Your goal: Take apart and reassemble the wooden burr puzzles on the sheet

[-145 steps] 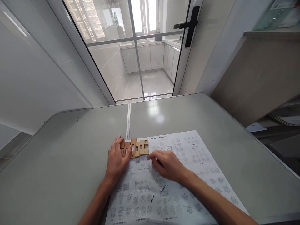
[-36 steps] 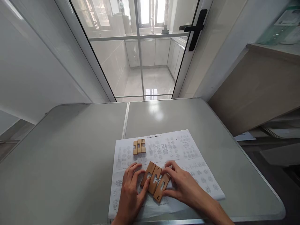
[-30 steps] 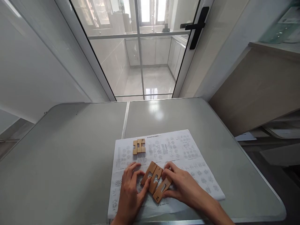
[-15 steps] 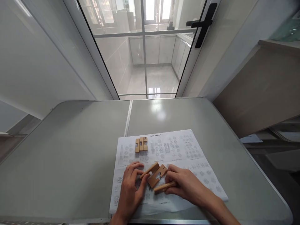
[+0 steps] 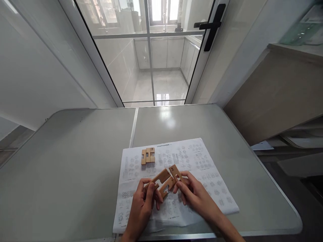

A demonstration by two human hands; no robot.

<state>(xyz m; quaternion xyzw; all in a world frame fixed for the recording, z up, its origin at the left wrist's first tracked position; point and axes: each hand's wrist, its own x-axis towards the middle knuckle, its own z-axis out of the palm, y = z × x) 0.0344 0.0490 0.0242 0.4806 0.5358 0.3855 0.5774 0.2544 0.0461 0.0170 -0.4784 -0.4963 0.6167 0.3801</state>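
Note:
My left hand (image 5: pixel 146 198) pinches a notched wooden puzzle piece (image 5: pixel 163 175) by its near end, above the printed sheet. Just below that piece is a second notched puzzle piece (image 5: pixel 169 183), close against it. Whether the two are interlocked I cannot tell. My right hand (image 5: pixel 190 188) grips a wooden puzzle piece marked 2 (image 5: pixel 173 169), its numbered face up and its top end close to the other pieces. Fingers cover parts of all three.
The printed sheet (image 5: pixel 214 174), full of small diagrams, lies on the grey table (image 5: pixel 75 168). Several notched wooden pieces (image 5: pixel 148 156), one marked 3, sit side by side on its upper left. Beyond the table stands a glass door (image 5: pixel 161 77) with a black handle (image 5: pixel 213 27).
The right-hand piece has turned upright, showing its 2, and moved up beside the others. My left hand has lifted its piece slightly and curled its fingers more. The view has shifted slightly.

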